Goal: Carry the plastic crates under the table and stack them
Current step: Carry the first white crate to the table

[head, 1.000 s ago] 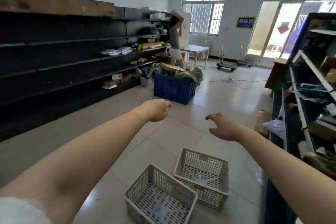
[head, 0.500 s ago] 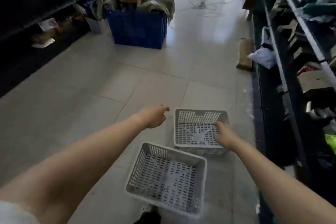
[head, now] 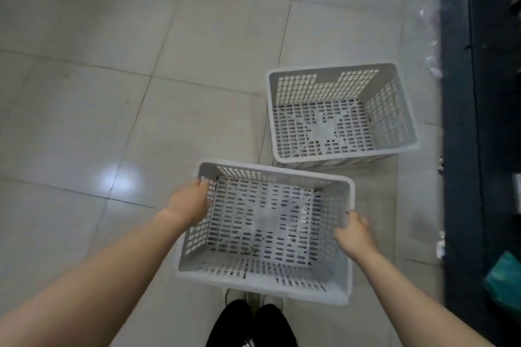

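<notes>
Two white perforated plastic crates stand on the tiled floor. The near crate [head: 265,276] is just in front of my feet, and the far crate [head: 338,82] sits apart from it, up and to the right. My left hand [head: 189,205] is on the near crate's left rim with its fingers hooked over the edge. My right hand [head: 353,235] holds the right rim, thumb on top; it is slightly blurred. Both crates are empty.
A dark shelving unit [head: 479,121] runs along the right edge, close beside the far crate, with a teal item [head: 504,282] low on it. My dark trouser legs and shoes [head: 251,321] show below the near crate. Light floor tiles [head: 112,93] spread to the left.
My view has tipped from the room down to the floor. Both hands have dropped from mid-air onto the near crate's side rims.
</notes>
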The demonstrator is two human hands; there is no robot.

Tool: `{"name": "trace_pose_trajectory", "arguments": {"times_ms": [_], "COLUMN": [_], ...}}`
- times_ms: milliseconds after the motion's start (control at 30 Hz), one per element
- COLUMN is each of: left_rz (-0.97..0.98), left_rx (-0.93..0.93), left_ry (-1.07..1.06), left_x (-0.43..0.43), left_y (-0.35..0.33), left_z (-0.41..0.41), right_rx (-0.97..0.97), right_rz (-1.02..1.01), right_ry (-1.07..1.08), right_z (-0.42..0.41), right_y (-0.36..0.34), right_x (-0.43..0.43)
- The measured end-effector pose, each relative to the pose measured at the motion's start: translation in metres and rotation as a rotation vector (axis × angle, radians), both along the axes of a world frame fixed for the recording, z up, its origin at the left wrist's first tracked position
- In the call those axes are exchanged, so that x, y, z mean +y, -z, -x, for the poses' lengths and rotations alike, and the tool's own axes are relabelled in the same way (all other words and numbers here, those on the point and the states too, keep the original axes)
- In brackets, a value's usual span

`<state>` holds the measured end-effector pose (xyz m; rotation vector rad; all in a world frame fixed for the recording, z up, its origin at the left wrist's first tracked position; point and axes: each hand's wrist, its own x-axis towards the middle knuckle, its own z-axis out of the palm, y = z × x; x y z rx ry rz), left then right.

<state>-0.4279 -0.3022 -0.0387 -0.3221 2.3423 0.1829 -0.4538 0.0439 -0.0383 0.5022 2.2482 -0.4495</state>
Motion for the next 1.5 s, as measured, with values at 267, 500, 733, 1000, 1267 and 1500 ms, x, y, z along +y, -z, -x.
{"name": "trace_pose_trajectory", "arguments": {"times_ms": [267, 500, 733, 1000, 1267, 1500], "left_rz": [0.045, -0.17, -0.345, -0.376, -0.488, -0.681], "left_rx": [-0.025, -0.023, -0.1, 0.129, 0.417, 0.598], "left_ry": [-0.361, -0.813, -0.879, -0.591, -0.452, -0.262], "left_x": [-0.003, -0.046, -0.041, -0.061, -0.048, -0.02], "left_y": [0.139, 0.116, -0.061, -0.329, -0.555, -0.694], "left_z": [-0.059, -0.041, -0.032, 0.031, 0.085, 0.122], "right_rx": [-0.116, -0.016, 0.149, 0.411, 0.727, 0.969], "right_rz": [-0.14, -0.215, -0.206, -0.095, -0.048, -0.198], "right_ry": [0.212, 0.166, 0.076, 0.088, 0.162, 0.387], "right_z": [-0.018, -0.02, -0.013, 0.066, 0.07, 0.008], "right_y": [0.15, 0.147, -0.018, -0.306, -0.529, -0.675], "right_x": [0.038, 0.068, 0.077, 0.083, 0.104, 0.126]}}
